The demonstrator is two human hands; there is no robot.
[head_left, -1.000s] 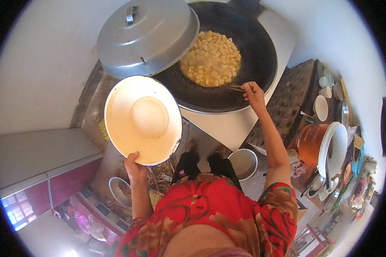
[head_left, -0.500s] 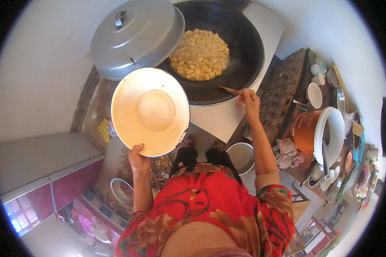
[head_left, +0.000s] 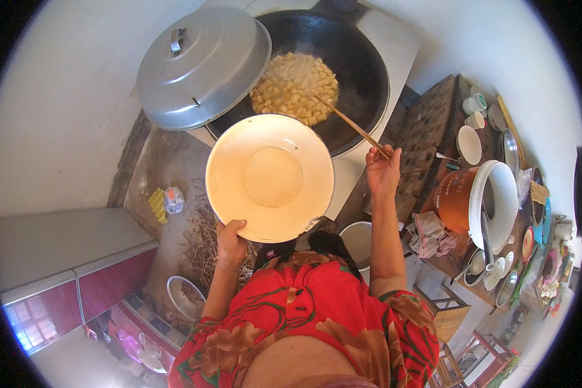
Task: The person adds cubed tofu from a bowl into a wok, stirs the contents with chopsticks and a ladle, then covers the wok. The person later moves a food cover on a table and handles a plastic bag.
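Brown wooden chopsticks [head_left: 355,128]: swung toward ten o'clock, now reaching pale-yellow cubes [head_left: 291,81], right fingers [head_left: 371,158] pinching.
Round cream basin [head_left: 273,176]: shifted toward three o'clock, left fingers [head_left: 235,226] pinching rim.

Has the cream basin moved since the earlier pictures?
Yes: the cream basin has shifted to the right in the view, judged against the wok.

Place: a kitchen, shown by cooking gear;
Wok [head_left: 363,77]: set in a white stove top [head_left: 394,48]; pale cubed food [head_left: 294,84] held in it;
Lid [head_left: 207,71]: seen overlapping the wok's left edge;
Bowls [head_left: 470,145]: kept to the wok's right, near a bucket [head_left: 456,202];
Dry stalks [head_left: 208,246]: strewn on the floor, nearer than the wok.
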